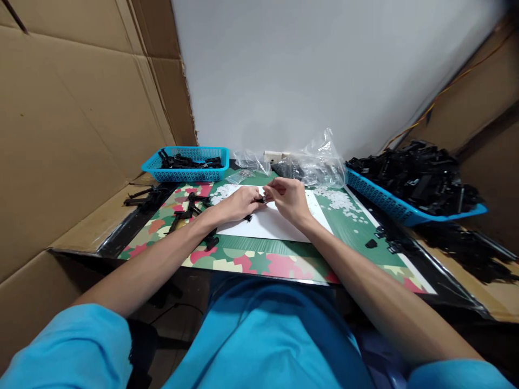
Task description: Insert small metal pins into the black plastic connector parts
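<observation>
My left hand (239, 204) and my right hand (288, 199) meet over a white sheet (279, 222) on the patterned table mat (259, 262). Between their pinched fingertips sits a small black plastic part (261, 200). The fingers of both hands are closed on it. Small white round pieces (339, 201) lie scattered right of the sheet, and more white pieces (224, 192) lie at its far left corner. Loose black parts (190, 208) rest on the mat left of my left hand.
A blue basket (186, 165) with a few black parts stands at the back left. A larger blue basket (401, 212) heaped with black parts sits on the right. Clear plastic bags (312, 162) lie at the back. Cardboard walls (73, 124) close in the left side.
</observation>
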Tool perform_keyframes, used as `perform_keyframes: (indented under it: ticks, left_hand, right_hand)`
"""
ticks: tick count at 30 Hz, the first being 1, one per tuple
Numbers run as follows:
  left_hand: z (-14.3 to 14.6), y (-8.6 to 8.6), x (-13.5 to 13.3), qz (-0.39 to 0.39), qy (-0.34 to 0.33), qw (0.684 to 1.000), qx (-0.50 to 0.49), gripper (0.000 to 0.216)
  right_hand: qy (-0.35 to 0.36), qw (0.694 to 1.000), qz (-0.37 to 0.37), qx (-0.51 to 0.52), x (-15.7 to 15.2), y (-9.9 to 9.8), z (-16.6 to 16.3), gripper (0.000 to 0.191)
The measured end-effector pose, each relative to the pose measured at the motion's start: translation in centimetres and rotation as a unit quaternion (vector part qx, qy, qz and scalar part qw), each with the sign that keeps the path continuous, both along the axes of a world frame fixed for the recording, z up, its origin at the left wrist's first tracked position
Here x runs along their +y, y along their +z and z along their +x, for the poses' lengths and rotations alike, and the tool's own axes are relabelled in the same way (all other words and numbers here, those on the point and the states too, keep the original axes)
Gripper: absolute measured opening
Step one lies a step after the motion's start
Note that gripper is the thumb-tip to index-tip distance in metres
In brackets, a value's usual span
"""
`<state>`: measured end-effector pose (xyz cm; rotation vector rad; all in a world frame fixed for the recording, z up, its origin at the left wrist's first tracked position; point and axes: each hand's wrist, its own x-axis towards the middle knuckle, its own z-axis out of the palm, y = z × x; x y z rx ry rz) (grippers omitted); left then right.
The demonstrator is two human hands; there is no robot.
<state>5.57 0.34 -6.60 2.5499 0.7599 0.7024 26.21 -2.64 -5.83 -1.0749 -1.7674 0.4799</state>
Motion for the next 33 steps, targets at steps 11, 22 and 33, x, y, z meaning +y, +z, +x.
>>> perform_keyframes:
  ticks: [11, 22, 33]
  left_hand:
    - [-0.3, 1.2, -0.3, 0.087, 0.075, 0.993, -0.037, 0.025]
    - [0.0, 1.4, -0.5, 0.15, 0.075, 0.985, -0.045, 0.03]
    - [0.4, 1.4, -1.4, 0.173, 0.086, 0.98, -0.043, 0.046]
  right_hand:
    - [-0.061, 0.998, 0.004, 0.023, 2.6, 0.7, 6.2, 0.026]
    - [0.119, 0.982, -0.125, 0.074, 0.9, 2.5, 5.5, 0.032]
    - [-0.11, 0.991, 0.069, -0.018, -10.3, 9.2, 14.9, 0.026]
